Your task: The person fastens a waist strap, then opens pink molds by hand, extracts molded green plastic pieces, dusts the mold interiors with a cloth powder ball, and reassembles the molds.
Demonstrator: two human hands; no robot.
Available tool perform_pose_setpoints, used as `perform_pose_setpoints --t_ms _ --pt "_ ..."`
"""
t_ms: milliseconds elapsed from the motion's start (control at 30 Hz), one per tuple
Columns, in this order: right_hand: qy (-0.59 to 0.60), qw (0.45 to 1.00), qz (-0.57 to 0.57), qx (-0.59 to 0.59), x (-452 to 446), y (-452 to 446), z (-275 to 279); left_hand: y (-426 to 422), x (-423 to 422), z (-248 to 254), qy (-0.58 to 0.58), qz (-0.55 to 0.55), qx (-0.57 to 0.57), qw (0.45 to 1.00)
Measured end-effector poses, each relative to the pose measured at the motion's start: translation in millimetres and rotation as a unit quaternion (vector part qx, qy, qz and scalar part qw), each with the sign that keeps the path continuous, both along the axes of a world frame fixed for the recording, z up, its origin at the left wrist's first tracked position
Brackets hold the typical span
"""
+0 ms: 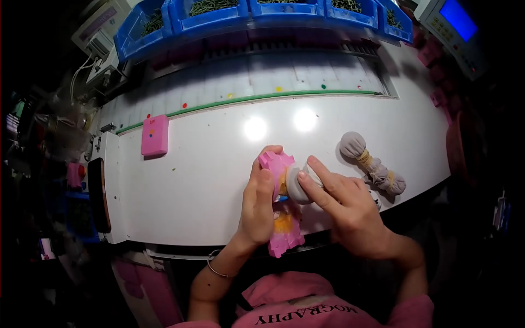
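My left hand (257, 202) is wrapped round a pink rubber mold (277, 159), which is spread into two flaps with notched edges. The lower flap hangs below my fingers, and both inner faces show yellow-orange patches. A small bit of blue shows between the flaps. In my right hand (350, 210) is a round grey cloth pouch (296, 188), its rounded end against or very close to the mold's inner face. The index and middle fingers lie along the pouch; the thumb is hidden. To the right lies a second grey cloth pouch (353, 145), tied with yellowish bands.
A pink block (155, 135) with coloured dots lies on the white table (186, 202). Behind is a recessed strip with a green edge (246, 102). Blue bins (210, 24) of small green pieces line the back. A device with a blue screen (458, 21) stands back right.
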State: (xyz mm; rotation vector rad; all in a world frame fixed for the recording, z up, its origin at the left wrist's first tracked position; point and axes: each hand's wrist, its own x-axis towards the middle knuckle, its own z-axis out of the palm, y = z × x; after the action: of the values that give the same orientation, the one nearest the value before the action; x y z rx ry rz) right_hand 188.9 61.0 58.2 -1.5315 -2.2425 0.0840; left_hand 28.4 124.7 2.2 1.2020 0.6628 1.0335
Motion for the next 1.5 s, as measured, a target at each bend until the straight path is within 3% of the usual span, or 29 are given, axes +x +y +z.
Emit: perform_pose_setpoints --t_ms 33,100,133,167,233,367,433,467,567,633,700,767,867,1000,1167,1267,1367,1433,1500 --pt "0.039 0.999 0.008 -0.021 5 0 3 -2 -2 4 -0.033 -0.042 -0.079 0.995" --pt "0.077 0.996 0.018 -0.045 6 -1 3 -2 -8 4 -0.048 -0.052 -0.121 0.99" --pt "0.084 0.996 0.009 -0.003 6 0 -1 0 -8 5 -0.065 -0.059 -0.158 0.984" --pt "0.092 0.995 -0.002 0.039 5 -1 -5 1 -7 7 -0.069 -0.054 -0.158 0.984" --pt "0.052 0.998 0.032 0.015 -1 -3 -10 0 -5 10 0.004 -0.054 -0.073 0.996" --pt "0.064 0.996 0.044 -0.039 4 -1 -6 -3 -8 -1 -0.035 -0.077 -0.118 0.989" --pt "0.115 0.992 0.02 0.049 2 2 -12 2 -7 -3 -0.057 -0.049 -0.116 0.99" --pt "0.048 0.998 0.039 0.019 -1 -1 -13 2 -7 -2 -0.06 -0.045 -0.116 0.99" --pt "0.031 0.999 0.037 -0.017 -3 0 -13 2 -10 4 -0.004 -0.063 -0.094 0.994" --pt "0.065 0.996 0.042 -0.034 0 0 -13 -2 -12 4 -0.036 -0.088 -0.171 0.981" --pt "0.089 0.991 0.018 0.095 0 2 -19 1 -10 0 -0.028 -0.069 -0.145 0.987" --pt "0.108 0.986 0.017 0.129 -7 4 -20 3 -7 -5 -0.018 -0.048 -0.115 0.992" --pt "-0.015 0.998 0.044 0.044 -8 3 -14 0 -4 -9 0.034 -0.056 -0.088 0.994" --pt "0.057 0.993 0.017 0.098 -6 4 -16 1 -7 -14 0.045 -0.045 -0.065 0.996" --pt "0.026 0.999 0.03 0.034 -8 9 -18 -1 -4 1 -0.053 -0.06 -0.201 0.976" --pt "0.146 0.985 0.068 -0.053 1 9 -8 -3 -6 -13 -0.055 -0.06 -0.186 0.979" --pt "0.205 0.977 0.029 -0.041 2 -1 -6 -2 -4 -7 -0.084 -0.023 -0.17 0.982" --pt "0.208 0.978 0.006 -0.002 -3 -7 -6 -1 -5 1 -0.035 0.008 -0.148 0.988" --pt "0.066 0.997 0.026 -0.009 -4 -13 -4 1 2 -4 -0.054 0.036 -0.124 0.99"
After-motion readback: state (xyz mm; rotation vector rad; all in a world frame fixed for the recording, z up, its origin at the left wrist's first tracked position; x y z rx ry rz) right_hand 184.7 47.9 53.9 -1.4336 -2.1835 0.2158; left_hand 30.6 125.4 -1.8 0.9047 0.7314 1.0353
